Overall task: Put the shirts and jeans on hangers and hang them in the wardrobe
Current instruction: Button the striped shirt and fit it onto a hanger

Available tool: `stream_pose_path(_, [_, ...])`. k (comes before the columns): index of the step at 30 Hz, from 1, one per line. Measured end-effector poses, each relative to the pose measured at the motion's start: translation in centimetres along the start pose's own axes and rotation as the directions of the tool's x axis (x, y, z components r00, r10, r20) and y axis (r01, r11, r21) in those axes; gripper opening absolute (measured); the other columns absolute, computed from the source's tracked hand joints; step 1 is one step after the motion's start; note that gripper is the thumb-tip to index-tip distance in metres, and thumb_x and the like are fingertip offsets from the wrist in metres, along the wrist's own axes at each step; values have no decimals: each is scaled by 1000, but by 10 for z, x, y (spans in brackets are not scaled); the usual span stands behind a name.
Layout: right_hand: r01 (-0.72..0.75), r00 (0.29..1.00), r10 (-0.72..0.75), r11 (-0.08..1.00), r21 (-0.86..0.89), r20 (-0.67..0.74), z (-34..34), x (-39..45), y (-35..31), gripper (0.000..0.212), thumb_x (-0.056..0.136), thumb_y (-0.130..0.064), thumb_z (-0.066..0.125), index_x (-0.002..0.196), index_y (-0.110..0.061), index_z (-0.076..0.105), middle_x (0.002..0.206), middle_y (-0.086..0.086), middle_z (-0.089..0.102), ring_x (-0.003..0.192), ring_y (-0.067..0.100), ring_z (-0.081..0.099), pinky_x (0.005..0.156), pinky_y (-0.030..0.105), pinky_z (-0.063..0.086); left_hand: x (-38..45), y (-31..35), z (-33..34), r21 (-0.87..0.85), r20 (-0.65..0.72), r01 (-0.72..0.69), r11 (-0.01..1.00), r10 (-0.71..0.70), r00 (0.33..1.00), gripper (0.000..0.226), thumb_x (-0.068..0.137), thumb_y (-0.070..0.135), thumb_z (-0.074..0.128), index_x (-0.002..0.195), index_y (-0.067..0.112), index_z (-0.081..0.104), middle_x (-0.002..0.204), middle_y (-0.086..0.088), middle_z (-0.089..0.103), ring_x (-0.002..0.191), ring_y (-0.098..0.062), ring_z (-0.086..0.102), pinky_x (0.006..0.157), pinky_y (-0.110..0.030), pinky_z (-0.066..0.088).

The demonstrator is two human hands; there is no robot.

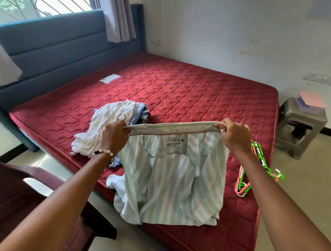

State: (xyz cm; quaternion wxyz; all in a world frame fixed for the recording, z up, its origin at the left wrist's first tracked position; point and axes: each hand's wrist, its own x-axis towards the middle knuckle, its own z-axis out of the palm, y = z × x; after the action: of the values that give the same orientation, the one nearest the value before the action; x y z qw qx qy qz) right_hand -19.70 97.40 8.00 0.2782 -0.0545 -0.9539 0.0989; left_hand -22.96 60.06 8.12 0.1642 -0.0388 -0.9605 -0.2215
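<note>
Both hands stretch a striped shirt (171, 180) by its collar above a red mattress (197, 89) — left hand (114, 137) and right hand (235, 136) each with fingers clamped on a collar end. Its hem drapes on the mattress, with a white garment (107, 120) behind and plastic hangers (259, 170) near the right wrist.

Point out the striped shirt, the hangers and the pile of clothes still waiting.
striped shirt (171, 175): head view, back panel below the label.
hangers (262, 162): head view, green hanger bar.
pile of clothes (110, 118): head view, white garment on top.
</note>
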Motion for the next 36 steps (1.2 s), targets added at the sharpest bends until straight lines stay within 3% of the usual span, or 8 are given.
stream_pose_path(6, [-358, 825, 211, 913, 196, 525, -29, 6, -31, 35, 93, -31, 61, 68, -6, 56, 65, 18, 58, 57, 29, 57, 52, 32, 39, -6, 53, -13, -351, 309, 340, 872, -235, 922, 17, 86, 6, 53, 69, 1, 54, 56, -20, 65, 51, -32, 66, 57, -47, 58])
stream_pose_path(11, [-665, 684, 38, 442, 601, 729, -77, 6, -67, 14, 92, -8, 62, 85, 5, 60, 49, 4, 52, 29, 6, 40, 28, 15, 30, -12, 117, -53, -667, 537, 526, 527, -150, 830, 17, 88, -7, 53, 72, -3, 52, 37, -8, 52, 31, -17, 54, 38, -33, 54])
stream_pose_path(16, [-572, 820, -43, -22, 820, 571, -147, 13, -76, 15, 94, -8, 54, 82, 0, 58, 50, 2, 48, 25, 4, 33, 24, 13, 20, -11, 151, -96, -919, 184, 148, 366, 66, 981, 5, 89, 1, 59, 85, -1, 61, 55, -7, 62, 39, -16, 58, 37, -26, 50])
stream_pose_path(20, [-344, 920, 26, -422, 839, 391, -166, 46, -71, 27, 92, -12, 52, 66, -12, 46, 39, -5, 42, 26, 5, 25, 34, 16, 12, 24, 167, -109, -970, -66, -66, 232, 8, 998, 9, 91, 7, 60, 93, -1, 63, 74, -12, 66, 56, -21, 66, 48, -30, 55])
stream_pose_path(26, [-457, 822, 329, -105, 883, 464, -97, 103, -51, 22, 81, 10, 50, 67, -5, 57, 47, 0, 51, 32, 6, 38, 30, 14, 23, 110, 144, -41, -719, 239, 291, 631, -169, 956, 12, 78, 8, 74, 78, 15, 65, 87, -18, 68, 64, -29, 69, 49, -44, 58])
stream_pose_path(31, [-583, 676, 540, -24, 812, 502, 8, 165, -11, 34, 79, 18, 34, 57, -3, 49, 46, 7, 51, 31, 9, 45, 30, 14, 30, 196, 125, 50, -632, 284, 455, 628, -359, 889, 10, 78, -4, 71, 76, 4, 64, 93, -22, 67, 41, -17, 63, 41, -31, 55])
stream_pose_path(34, [-443, 737, 503, -146, 885, 452, 68, 206, 8, 31, 83, 21, 38, 85, -8, 50, 80, 10, 52, 59, 13, 57, 55, 24, 55, 255, 119, 104, -696, 303, 378, 611, -227, 925, 50, 75, 3, 69, 124, 12, 58, 115, -16, 65, 79, -17, 70, 70, -31, 58])
stream_pose_path(36, [-426, 796, 385, -193, 884, 467, 106, 212, 19, 48, 83, 18, 39, 111, -20, 46, 106, 5, 48, 79, 12, 54, 78, 29, 52, 267, 117, 144, -714, 447, 374, 592, -27, 894, 87, 85, -2, 62, 151, 21, 12, 143, -5, 44, 121, -14, 52, 84, -25, 47])
